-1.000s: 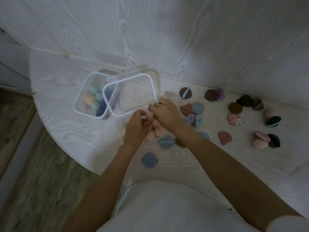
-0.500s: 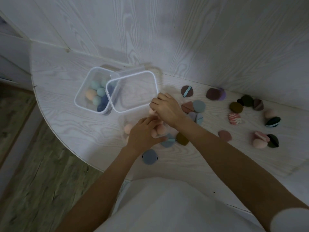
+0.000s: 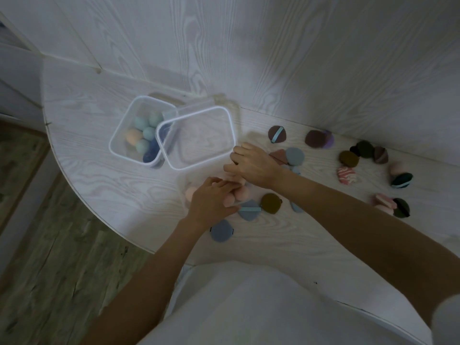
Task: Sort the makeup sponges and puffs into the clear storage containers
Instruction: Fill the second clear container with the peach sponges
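Near the table's [image 3: 104, 185] curved left edge, the left hand [image 3: 211, 200] lies over a cluster of peach sponges [image 3: 241, 192], fingers curled round one of them. Just beyond, the right hand [image 3: 254, 165] hovers knuckles-up over the same cluster; whether it grasps anything, I cannot tell. Blue puffs [image 3: 249, 210] lie right beside the left hand, an olive puff [image 3: 271, 202] next to them. Further back stand two clear containers: the left container [image 3: 117, 138] holding teal, peach and blue sponges, the right container [image 3: 231, 125] overlapping its rim. Dark puffs [image 3: 276, 134] scatter toward the table's right edge.
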A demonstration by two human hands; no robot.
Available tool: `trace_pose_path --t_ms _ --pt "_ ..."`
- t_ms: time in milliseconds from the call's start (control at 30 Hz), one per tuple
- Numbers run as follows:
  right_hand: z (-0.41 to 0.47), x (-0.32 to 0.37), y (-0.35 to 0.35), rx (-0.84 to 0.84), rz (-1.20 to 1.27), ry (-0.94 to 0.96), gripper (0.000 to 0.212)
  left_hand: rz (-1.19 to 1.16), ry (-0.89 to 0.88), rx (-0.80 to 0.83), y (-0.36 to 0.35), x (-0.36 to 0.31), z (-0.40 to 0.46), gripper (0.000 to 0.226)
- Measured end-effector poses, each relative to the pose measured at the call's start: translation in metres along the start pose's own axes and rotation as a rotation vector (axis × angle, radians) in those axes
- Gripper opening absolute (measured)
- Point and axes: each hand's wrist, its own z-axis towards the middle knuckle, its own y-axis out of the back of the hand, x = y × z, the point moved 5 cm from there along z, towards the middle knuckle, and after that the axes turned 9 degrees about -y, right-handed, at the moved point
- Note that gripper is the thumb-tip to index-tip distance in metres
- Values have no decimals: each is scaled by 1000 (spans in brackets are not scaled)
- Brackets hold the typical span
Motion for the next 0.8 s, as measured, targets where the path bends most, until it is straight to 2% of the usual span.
trace_pose_path --t_ms 133,333,433,567,700,800 --pt "3 -1 3 42 -20 -95 26 -74 33 32 -3 5 1 61" --pt "8 14 -11 268 -118 -69 29 -101 64 15 -3 8 1 56" --pt "11 10 -12 360 -94 -96 39 -97 63 14 -1 9 0 60" --pt "3 13 -10 335 -116 -96 46 -92 30 -36 -3 8 -1 55" --pt "-3 12 -1 190 -41 -191 33 -124 30 -79 1 4 -3 61" --pt "-7 13 0 154 -61 -223 30 -120 41 -82 2 3 -4 62"
